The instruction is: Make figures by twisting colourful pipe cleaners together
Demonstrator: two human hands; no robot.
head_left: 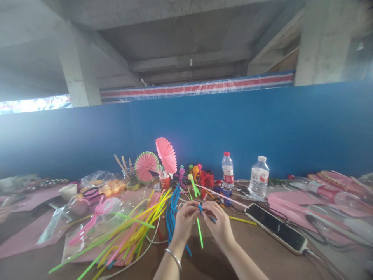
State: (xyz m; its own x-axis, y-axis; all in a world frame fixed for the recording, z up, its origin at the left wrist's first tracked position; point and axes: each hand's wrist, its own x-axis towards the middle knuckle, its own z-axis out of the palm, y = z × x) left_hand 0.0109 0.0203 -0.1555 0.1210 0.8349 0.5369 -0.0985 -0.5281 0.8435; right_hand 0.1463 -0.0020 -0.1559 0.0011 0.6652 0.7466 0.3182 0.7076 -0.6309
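Note:
Both my hands meet over the middle of the table, pinching a small twisted piece of blue pipe cleaner between their fingertips. My left hand is closed on its left side, and a silver bangle circles that wrist. Closed on the other side is my right hand; a short blue end shows beneath its fingers. Just left of my left hand lies a bunch of loose blue pipe cleaners. A green pipe cleaner runs down between my wrists. Beyond my fingers stands a green figure with a pale yellow head.
Yellow, green and pink pipe cleaners spread across the left. A phone with a cable lies at right. Behind stand a red-capped bottle, a white-capped bottle, paper fans and a blue partition.

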